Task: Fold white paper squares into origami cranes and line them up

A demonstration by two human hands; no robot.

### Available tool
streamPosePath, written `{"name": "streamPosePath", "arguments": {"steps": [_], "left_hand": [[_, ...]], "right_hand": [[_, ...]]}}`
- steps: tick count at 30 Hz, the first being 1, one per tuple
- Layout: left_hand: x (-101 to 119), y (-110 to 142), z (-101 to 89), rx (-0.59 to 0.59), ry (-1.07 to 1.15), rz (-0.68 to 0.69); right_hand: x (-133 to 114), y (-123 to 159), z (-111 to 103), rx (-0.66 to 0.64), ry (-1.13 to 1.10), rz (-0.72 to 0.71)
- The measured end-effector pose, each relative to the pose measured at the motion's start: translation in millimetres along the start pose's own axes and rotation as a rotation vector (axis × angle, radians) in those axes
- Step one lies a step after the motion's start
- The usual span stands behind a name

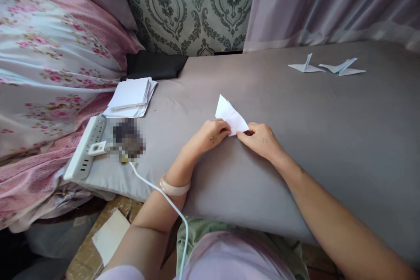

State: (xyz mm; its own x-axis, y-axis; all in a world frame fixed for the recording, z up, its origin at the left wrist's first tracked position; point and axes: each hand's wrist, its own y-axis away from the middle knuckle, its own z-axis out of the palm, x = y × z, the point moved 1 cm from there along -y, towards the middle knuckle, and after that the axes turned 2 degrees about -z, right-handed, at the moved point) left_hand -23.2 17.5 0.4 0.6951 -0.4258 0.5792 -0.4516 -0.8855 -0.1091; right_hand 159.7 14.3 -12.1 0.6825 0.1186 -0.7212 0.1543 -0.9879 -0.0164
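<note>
A piece of folded white paper (232, 117), roughly triangular with its point up and to the left, is held between my two hands above the grey-covered surface. My left hand (215, 134) pinches its lower left edge, fingers curled over the front. At the lower right corner, my right hand (259, 138) grips the paper between thumb and fingers. Parts of the fingers on both hands are hidden behind the paper or under the knuckles. Two folded paper figures with raised parts, one left (306, 66) and one right (343, 68), rest at the back right.
A stack of white paper (131, 94) lies at the left, by a black flat item (155, 64). Nearer stands a white power strip (85, 148) with a plugged-in adapter. A white cable (164, 194) crosses over my left forearm. A blurred patch hides something beside the strip.
</note>
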Motion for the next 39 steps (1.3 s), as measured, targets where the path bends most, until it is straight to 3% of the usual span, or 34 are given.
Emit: {"name": "streamPosePath", "arguments": {"steps": [12, 18, 31, 34, 39], "left_hand": [[-7.4, 0.2, 3.5, -0.037, -0.023, 0.011], [-6.0, -0.7, 3.8, -0.038, -0.010, -0.040], [-3.8, -3.1, 11.1, -0.037, -0.004, -0.115], [-4.5, -3.2, 14.2, -0.015, -0.045, -0.070], [-3.3, -4.3, 18.7, 0.021, -0.104, 0.167]], "right_hand": [[3.8, -6.4, -10.3, -0.006, 0.084, -0.003], [5.7, -9.3, -14.4, -0.074, 0.046, 0.071], [4.7, -10.1, -15.7, -0.086, 0.042, 0.085], [10.2, -14.9, -16.7, -0.117, -0.005, 0.102], [20.9, -23.1, -23.6, -0.216, -0.241, 0.211]]}}
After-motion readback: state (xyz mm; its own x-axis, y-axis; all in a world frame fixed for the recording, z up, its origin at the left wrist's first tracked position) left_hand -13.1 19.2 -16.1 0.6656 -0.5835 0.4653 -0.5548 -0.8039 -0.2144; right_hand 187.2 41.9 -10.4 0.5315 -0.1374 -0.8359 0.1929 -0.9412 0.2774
